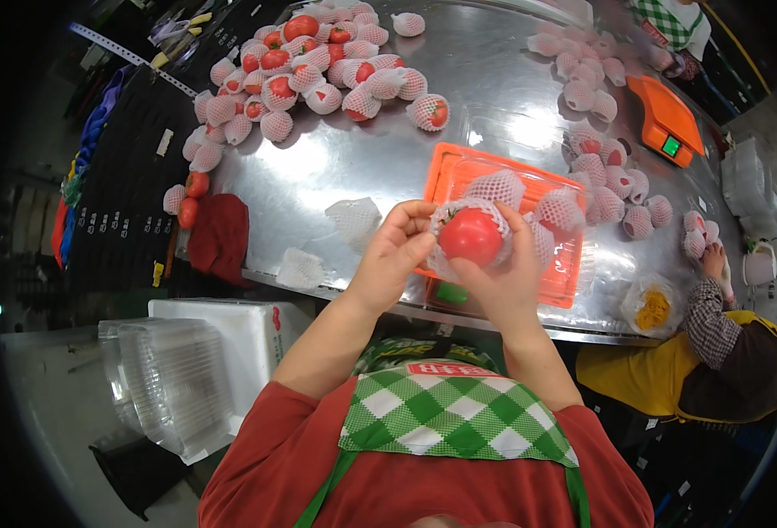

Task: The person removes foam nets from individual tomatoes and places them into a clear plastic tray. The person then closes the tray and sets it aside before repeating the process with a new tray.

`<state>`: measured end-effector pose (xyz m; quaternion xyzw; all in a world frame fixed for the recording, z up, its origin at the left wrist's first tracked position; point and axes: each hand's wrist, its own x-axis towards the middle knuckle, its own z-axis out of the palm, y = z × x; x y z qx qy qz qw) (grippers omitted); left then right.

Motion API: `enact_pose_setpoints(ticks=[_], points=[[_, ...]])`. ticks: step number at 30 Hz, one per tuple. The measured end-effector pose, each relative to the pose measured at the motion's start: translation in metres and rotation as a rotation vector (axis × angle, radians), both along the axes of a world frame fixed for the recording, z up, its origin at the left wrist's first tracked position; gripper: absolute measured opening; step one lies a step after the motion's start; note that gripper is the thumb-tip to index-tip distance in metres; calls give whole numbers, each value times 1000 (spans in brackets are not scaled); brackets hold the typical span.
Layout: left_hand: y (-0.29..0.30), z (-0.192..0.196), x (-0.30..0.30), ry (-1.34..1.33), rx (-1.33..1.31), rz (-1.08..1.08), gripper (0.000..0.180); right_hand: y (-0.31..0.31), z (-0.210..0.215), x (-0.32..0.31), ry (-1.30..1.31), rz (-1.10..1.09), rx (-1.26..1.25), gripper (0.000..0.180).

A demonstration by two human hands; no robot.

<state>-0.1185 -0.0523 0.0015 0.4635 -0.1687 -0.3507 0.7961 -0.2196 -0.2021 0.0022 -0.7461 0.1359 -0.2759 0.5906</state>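
Note:
Both my hands hold one red tomato (470, 236) in a white foam net sleeve (445, 216) above the near edge of a steel table (335, 167). My left hand (394, 255) grips its left side and my right hand (504, 273) its right and underside. Just behind the tomato lies an orange tray (445, 172) under a clear plastic insert, with three net-wrapped tomatoes (561, 211) in it.
A heap of netted tomatoes (309, 70) lies far left, more far right (608, 176). Empty nets (354, 217) rest near the tray. An orange scale (667, 119) stands far right. A red cloth (219, 238), clear clamshell lids (173, 378), a foam box (247, 330); a co-worker's hand (714, 261) at right.

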Motion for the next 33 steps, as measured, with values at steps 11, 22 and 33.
enact_pose_setpoints(ticks=[11, 22, 33], points=[[9, -14, -1, 31, 118, -58, 48, 14, 23, 6, -19, 32, -605, 72], [1, -18, -8, -11, -45, -94, 91, -4, 4, -10, -207, -64, -420, 23], [-74, 2, -36, -438, 133, -278, 83, -58, 15, -78, -410, 10, 124, 46]])
